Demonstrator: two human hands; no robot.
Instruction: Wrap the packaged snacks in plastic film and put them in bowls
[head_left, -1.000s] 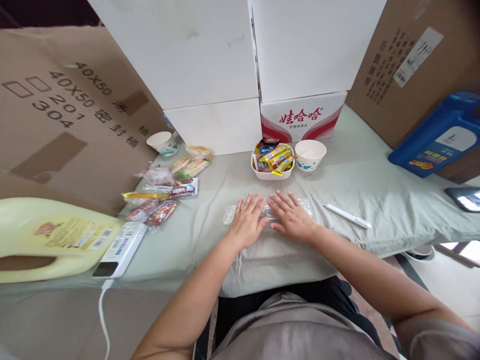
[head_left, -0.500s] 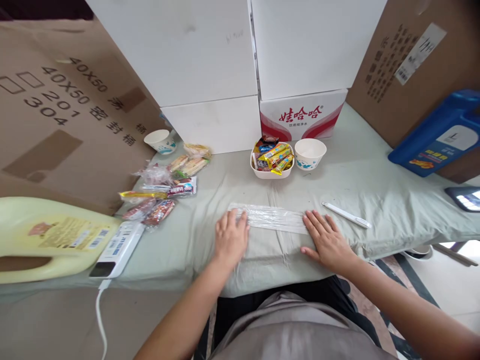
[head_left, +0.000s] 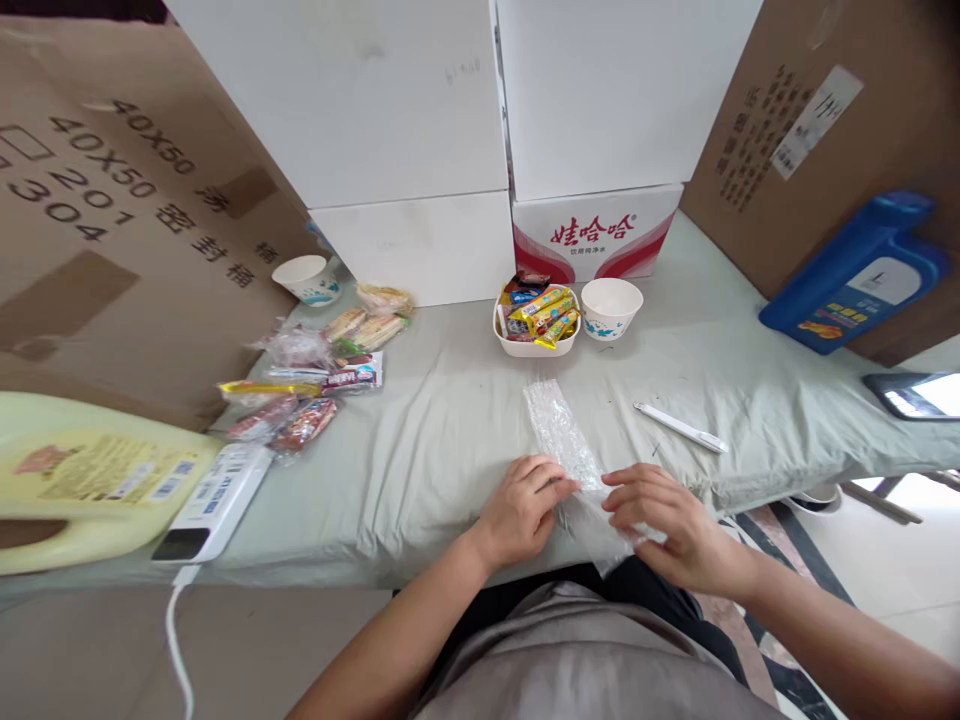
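Lower centre: a clear plastic film strip (head_left: 564, 438), long axis slanting from mid-frame toward lower right, its near end between both hands. The left hand (head_left: 525, 508), fingers curled, touches its left edge; the right hand (head_left: 679, 530), half-curled, overlaps that end; whether either pinches cannot be told. Upper left: brown carton (head_left: 172, 315), "40X50", "201", "304", "密封桶". Upper centre: white carton (head_left: 600, 240), red "娃哈哈", "饮用纯净水".

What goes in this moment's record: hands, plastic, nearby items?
Left hand: fingers bent, at the clear plastic strip
Right hand: fingers bent, at the strip's near part
Firm grip: cannot tell
White tub: filled with packaged snacks
Right paper cup: upright, beside the tub
Slim white tool: on the cloth, right of the strip
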